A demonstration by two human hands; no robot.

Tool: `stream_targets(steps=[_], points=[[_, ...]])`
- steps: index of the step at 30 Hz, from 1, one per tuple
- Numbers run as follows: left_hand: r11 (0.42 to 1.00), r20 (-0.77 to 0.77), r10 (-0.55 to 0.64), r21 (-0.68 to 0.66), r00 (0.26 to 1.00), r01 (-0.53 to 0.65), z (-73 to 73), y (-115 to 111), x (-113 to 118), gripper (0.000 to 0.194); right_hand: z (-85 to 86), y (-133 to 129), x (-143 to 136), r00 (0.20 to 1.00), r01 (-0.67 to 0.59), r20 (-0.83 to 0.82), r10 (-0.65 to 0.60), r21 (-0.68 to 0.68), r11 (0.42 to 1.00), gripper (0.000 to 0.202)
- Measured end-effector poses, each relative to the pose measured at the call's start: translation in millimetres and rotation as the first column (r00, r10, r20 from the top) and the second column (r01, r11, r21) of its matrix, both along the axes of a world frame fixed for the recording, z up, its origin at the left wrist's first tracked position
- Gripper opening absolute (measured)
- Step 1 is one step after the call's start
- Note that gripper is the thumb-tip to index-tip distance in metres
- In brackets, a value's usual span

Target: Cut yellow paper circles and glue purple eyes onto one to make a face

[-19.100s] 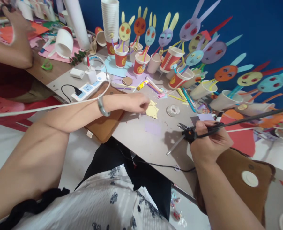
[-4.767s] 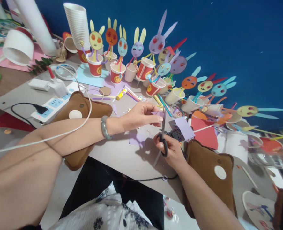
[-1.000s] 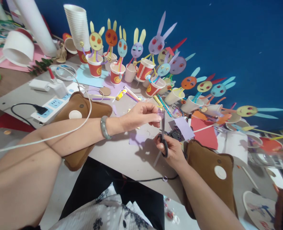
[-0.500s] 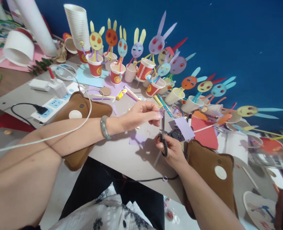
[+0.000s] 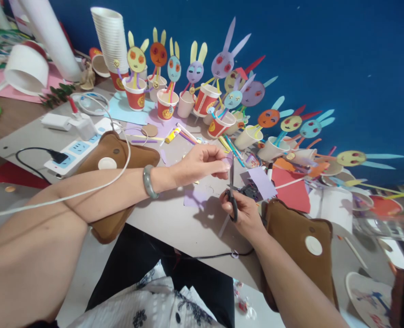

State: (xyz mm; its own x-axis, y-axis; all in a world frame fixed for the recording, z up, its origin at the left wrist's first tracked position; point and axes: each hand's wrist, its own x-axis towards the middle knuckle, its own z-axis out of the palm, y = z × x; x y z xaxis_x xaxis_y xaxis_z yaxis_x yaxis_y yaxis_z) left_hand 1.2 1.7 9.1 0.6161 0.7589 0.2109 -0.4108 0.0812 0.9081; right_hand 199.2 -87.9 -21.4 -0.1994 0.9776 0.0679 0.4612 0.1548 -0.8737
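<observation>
"One small piece of purple paper: where is it exactly?"

"Above the table, right at the blades of the scissors. The left hand has it pinched between thumb and fingertips, which hide most of it."

"And the right hand?"

"Curled firmly through and around the black handles, with the blades pointing up and away from the body. I cannot tell whether the blades are apart or together."

"How are the arms set?"

"The left forearm comes across from the left, nearly level, with a grey-green bangle at the wrist. The right one slants up from the lower right, so both hands meet in front of the body."

"What is the surface like?"

"Pale grey, with shadows falling over a flat purple sheet. Brown padded pouches lie either side, one partly behind the left forearm, one beside the right. A white power strip lies farther left."

"Beyond that?"

"A yellow glue stick, then paper cups bearing rabbit-eared paper faces, a tall stack of white cups at the left, and a dark blue wall."
</observation>
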Motion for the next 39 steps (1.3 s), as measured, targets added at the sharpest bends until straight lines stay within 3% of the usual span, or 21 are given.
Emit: stream_targets(steps=[10,19,39], points=[[0.999,-0.010,-0.033,-0.020,0.999,0.033,-4.5,1.0,2.0,0.022,0.4,0.5,0.4,1.000,-0.022,0.007,0.023,-0.008,1.000,0.055],[0.999,-0.048,-0.004,-0.040,0.999,0.003,1.0,-0.4,1.8,0.016,0.3,-0.6,1.7,0.999,-0.042,0.020,0.042,-0.010,0.999,0.054],[0.996,-0.047,-0.055,-0.074,0.997,0.052,3.5,-1.9,0.4,0.021,-2.0,0.5,2.6,1.000,-0.029,0.008,0.029,0.013,0.999,0.054]])
